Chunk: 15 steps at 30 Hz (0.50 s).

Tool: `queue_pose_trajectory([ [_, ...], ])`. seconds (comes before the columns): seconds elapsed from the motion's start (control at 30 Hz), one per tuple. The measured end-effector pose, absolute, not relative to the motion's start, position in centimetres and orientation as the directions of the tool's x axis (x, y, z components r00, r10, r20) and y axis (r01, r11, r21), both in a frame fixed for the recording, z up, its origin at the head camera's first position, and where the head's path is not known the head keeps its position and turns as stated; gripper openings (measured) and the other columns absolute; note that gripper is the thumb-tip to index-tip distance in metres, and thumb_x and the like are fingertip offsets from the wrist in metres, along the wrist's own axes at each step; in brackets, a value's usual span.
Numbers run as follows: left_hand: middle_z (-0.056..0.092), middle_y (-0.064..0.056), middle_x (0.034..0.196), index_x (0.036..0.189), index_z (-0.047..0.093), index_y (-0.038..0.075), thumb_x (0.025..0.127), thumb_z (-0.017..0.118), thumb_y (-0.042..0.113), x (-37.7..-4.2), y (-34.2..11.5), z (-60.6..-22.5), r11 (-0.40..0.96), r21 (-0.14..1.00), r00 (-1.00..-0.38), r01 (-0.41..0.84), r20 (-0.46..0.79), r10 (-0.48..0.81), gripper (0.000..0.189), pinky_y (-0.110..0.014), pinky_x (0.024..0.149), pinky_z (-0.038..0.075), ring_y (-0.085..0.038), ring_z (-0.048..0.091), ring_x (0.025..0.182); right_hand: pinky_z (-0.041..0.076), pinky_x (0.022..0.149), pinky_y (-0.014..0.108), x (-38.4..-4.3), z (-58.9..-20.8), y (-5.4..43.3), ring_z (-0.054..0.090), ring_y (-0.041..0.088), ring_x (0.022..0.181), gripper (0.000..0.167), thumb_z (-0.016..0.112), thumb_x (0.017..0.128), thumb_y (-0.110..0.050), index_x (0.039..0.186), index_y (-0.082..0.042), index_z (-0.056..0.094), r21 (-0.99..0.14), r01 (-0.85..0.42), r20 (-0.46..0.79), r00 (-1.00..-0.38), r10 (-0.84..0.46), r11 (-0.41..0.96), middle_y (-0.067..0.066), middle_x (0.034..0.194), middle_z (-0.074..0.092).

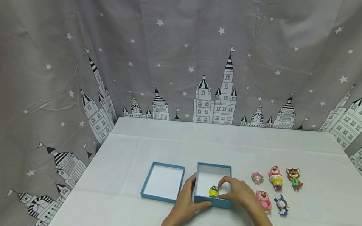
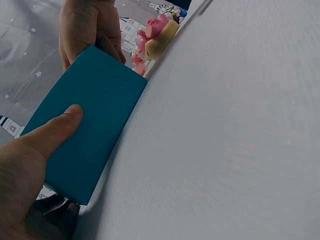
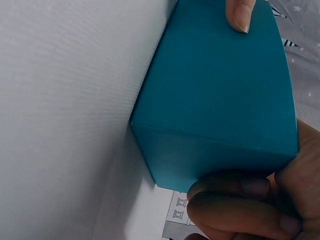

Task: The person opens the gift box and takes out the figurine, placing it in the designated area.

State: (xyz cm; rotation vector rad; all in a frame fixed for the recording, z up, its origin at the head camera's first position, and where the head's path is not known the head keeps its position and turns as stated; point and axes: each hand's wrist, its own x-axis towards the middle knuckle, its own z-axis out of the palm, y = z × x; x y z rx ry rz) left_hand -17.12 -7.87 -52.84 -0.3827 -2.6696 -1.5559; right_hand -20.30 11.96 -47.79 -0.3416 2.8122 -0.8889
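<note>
A blue open box (image 1: pixel 212 202) with a white inside stands on the white table. My left hand (image 1: pixel 186 200) grips its left front corner, the thumb (image 2: pixel 62 127) lying flat on the front wall in the left wrist view. Inside, near the front wall, is a small yellow minion figurine (image 1: pixel 213 192) with goggles. Reaching in over the right side, my right hand (image 1: pixel 237 192) pinches the figurine between thumb and forefinger. The right wrist view shows the other fingers (image 3: pixel 240 212) curled outside the box's side wall; the figurine is hidden there.
Left of the box lies its shallow blue-rimmed lid (image 1: pixel 160 198), white inside up. To the right are several figurines: a pink star-shaped one (image 1: pixel 257 178), a pink bear in yellow (image 1: pixel 275 177), a fox (image 1: pixel 294 179), a pink bear (image 1: pixel 263 201) and a dark-blue one (image 1: pixel 281 205).
</note>
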Motion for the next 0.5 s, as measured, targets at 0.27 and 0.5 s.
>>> queue_pose_trajectory([
  [0.27,0.03,-0.018,0.145,0.144,0.018,0.001,0.071,0.078,0.041,-17.15,-7.89,-52.83,0.478,0.851,-0.971,0.218,0.141,0.192,0.102,-0.042,0.107,0.027,-0.032,0.031,0.132,0.051,0.067,0.045,-20.15,-47.94,11.86,0.059,0.028,0.088,0.037,0.082,0.066,-0.034,0.095,-0.022,0.062,-0.556,-0.163,-0.082,-0.965,-0.25,0.815,0.016,0.114,0.062],
  [0.5,0.028,-0.017,0.146,0.144,0.018,0.002,0.071,0.077,0.042,-17.11,-7.83,-52.96,0.48,0.851,-0.973,0.211,0.133,0.19,0.102,-0.042,0.107,0.027,-0.032,0.03,0.132,0.046,0.054,0.034,-20.13,-47.49,11.77,0.05,0.02,0.069,0.043,0.083,0.064,-0.036,0.099,-0.023,0.063,-0.498,-0.174,-0.093,-0.963,-0.252,0.849,0.011,0.099,0.065],
])
